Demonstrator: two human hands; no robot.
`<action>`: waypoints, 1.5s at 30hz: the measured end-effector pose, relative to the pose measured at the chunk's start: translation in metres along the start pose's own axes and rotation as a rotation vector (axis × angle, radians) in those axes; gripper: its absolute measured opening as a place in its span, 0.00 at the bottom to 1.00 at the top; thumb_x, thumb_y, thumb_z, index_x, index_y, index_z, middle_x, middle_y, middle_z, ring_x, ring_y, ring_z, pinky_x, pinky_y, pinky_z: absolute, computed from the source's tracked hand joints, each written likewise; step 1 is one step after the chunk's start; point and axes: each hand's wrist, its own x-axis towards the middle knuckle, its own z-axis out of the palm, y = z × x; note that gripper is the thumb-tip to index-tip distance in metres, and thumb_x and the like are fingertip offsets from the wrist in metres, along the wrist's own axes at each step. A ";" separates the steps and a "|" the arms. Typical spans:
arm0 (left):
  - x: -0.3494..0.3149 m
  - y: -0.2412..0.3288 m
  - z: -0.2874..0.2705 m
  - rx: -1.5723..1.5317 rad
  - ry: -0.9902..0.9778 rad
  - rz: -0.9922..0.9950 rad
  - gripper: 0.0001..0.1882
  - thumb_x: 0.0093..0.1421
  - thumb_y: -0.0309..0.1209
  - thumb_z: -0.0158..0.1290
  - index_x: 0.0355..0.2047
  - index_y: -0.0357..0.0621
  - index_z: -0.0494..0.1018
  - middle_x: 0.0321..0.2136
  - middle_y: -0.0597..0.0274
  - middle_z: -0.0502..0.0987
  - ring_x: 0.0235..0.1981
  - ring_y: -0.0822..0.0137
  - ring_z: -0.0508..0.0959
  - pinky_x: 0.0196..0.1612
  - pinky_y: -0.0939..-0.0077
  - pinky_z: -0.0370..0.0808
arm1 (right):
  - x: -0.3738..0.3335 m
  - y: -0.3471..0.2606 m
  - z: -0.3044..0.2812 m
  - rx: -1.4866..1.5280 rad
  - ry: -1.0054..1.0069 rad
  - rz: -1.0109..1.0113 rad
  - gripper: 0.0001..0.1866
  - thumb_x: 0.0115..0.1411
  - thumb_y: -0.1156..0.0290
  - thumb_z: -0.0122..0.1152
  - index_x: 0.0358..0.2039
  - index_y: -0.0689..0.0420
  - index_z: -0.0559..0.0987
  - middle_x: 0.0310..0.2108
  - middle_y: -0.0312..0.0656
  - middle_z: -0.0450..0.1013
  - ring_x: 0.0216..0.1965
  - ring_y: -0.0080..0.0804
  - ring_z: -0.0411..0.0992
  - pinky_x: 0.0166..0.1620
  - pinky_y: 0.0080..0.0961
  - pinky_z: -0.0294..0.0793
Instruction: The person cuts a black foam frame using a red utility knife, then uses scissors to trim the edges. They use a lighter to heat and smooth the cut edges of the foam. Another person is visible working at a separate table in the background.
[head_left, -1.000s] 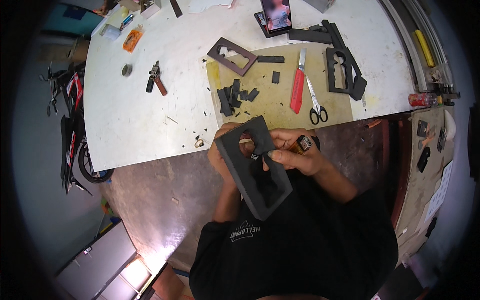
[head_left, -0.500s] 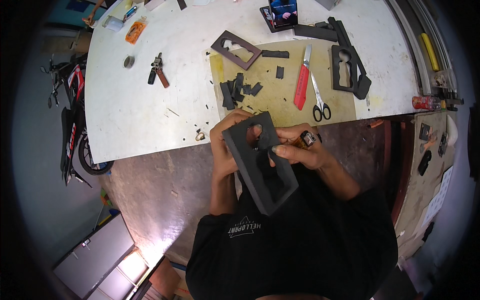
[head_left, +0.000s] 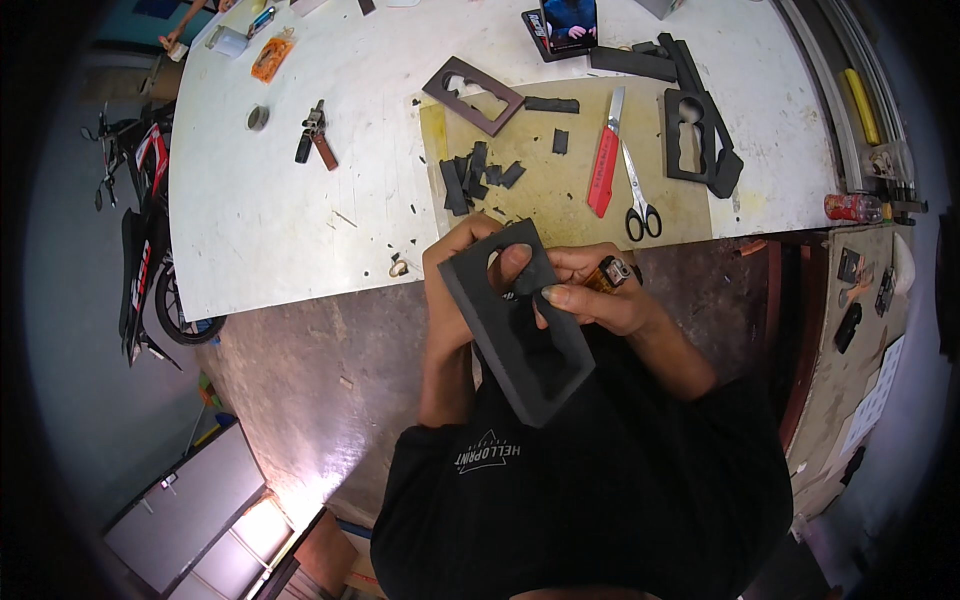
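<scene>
A dark grey foam block with a shaped cut-out hangs tilted in front of my black shirt, held in both hands. My left hand wraps its far left end, and a digit shows through the round part of the opening. On the other side, my right hand pinches the block's right edge between thumb and fingers. Tucked in that same hand is an amber lighter with a metal top; no flame shows. Part of the left fingers is hidden behind the foam.
On the white table lies a cutting mat with a red cutter knife, scissors and foam scraps. A brown frame, another foam frame and a phone sit beyond. A motorcycle stands left.
The foam block has shifted slightly left and up with my hands. A digit now shows more clearly through its round opening. At the far left, another person's hand has moved.
</scene>
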 end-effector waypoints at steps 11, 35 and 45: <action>-0.002 -0.008 -0.005 -0.169 -0.049 -0.013 0.08 0.58 0.25 0.63 0.31 0.33 0.76 0.28 0.64 0.76 0.27 0.78 0.72 0.30 0.83 0.67 | -0.002 0.004 -0.007 0.018 0.029 -0.028 0.21 0.66 0.70 0.56 0.54 0.71 0.73 0.30 0.42 0.78 0.17 0.10 0.60 0.20 0.09 0.55; 0.001 -0.028 0.000 0.435 0.243 0.770 0.12 0.43 0.18 0.70 0.28 0.35 0.79 0.24 0.58 0.74 0.23 0.67 0.73 0.23 0.75 0.65 | 0.001 0.004 -0.005 0.103 0.024 0.000 0.19 0.65 0.70 0.54 0.52 0.70 0.74 0.28 0.43 0.78 0.14 0.08 0.59 0.18 0.08 0.54; -0.002 -0.026 -0.004 0.572 0.185 0.877 0.13 0.47 0.18 0.66 0.33 0.33 0.77 0.28 0.57 0.75 0.25 0.63 0.75 0.23 0.74 0.68 | -0.003 0.002 -0.004 -0.090 -0.012 -0.009 0.12 0.65 0.68 0.57 0.38 0.65 0.77 0.25 0.37 0.75 0.19 0.11 0.60 0.20 0.13 0.55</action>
